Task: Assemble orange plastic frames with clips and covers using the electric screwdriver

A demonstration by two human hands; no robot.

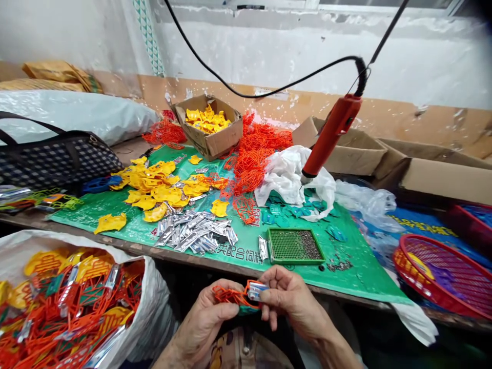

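My left hand (205, 315) is closed round an orange plastic lattice piece (228, 295), held low in front of the table edge. My right hand (292, 302) pinches a shiny silver metal plate (255, 290) against the right end of this piece. Below the plate, a bit of green plastic (248, 309) shows between the hands; how the parts join is hidden by the fingers. Just beyond lies a green tray (295, 262) with small dark screws heaped on its right side. One more metal plate (263, 248) rests beside it. A red electric screwdriver (332, 136) hangs above the table, bit down.
Loose metal plates (196, 233), yellow plastic parts (161, 187) and tangled orange lattice pieces (253, 154) cover the green sheet (346, 277). A white sack (156, 287) of mixed pieces stands at left. At right is a red basket (442, 300); a cardboard box (223, 141) sits behind.
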